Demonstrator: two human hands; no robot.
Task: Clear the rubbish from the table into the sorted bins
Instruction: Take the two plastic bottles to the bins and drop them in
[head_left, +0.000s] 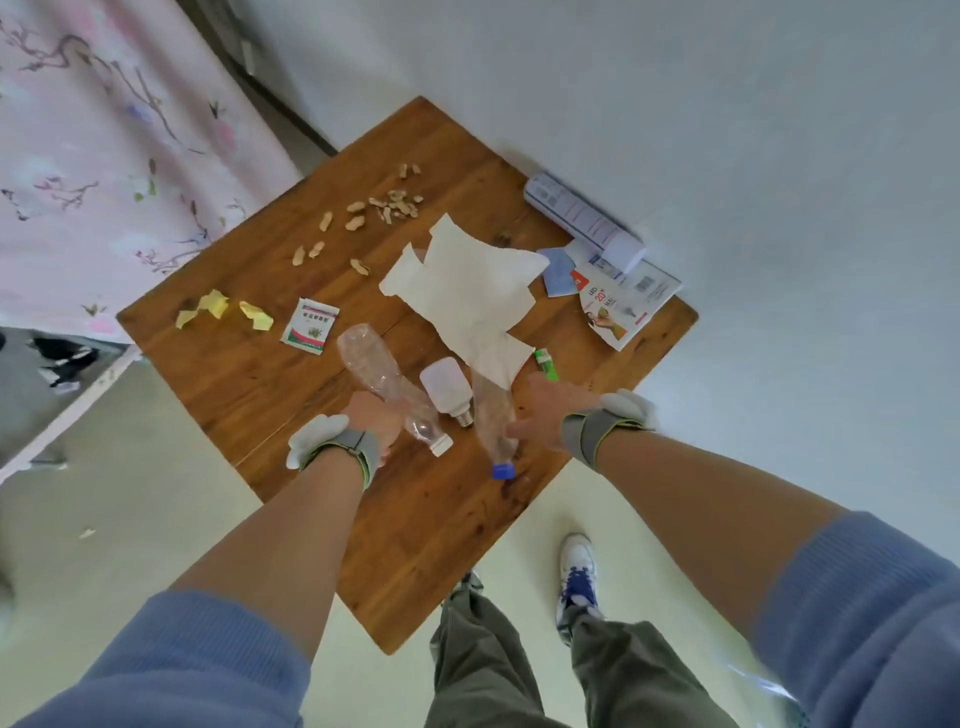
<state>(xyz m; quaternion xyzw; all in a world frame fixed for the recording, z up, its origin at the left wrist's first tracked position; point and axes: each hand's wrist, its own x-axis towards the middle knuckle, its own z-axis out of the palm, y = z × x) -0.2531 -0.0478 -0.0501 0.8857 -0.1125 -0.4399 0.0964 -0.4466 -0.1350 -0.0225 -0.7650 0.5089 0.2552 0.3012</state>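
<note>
On the wooden table (291, 374) my left hand (375, 415) grips a crushed clear plastic bottle with a white cap (379, 374). My right hand (545, 410) grips a second clear bottle with a blue cap (493, 421), whose far end lies under crumpled white paper towels (467, 280). A white LED bulb (447, 387) lies between the two bottles. A green lighter (546, 362) sits just beyond my right hand. Farther off lie peanut shells (363, 218), yellow paper scraps (213, 306) and a small white and green sachet (310, 326).
At the table's far right corner lie a flattened bulb box (628, 306), a blue card (558, 273) and a rolled white leaflet (582, 218). A pink flowered cloth (104, 156) hangs to the left. The table's near corner points at my legs. No bins are in view.
</note>
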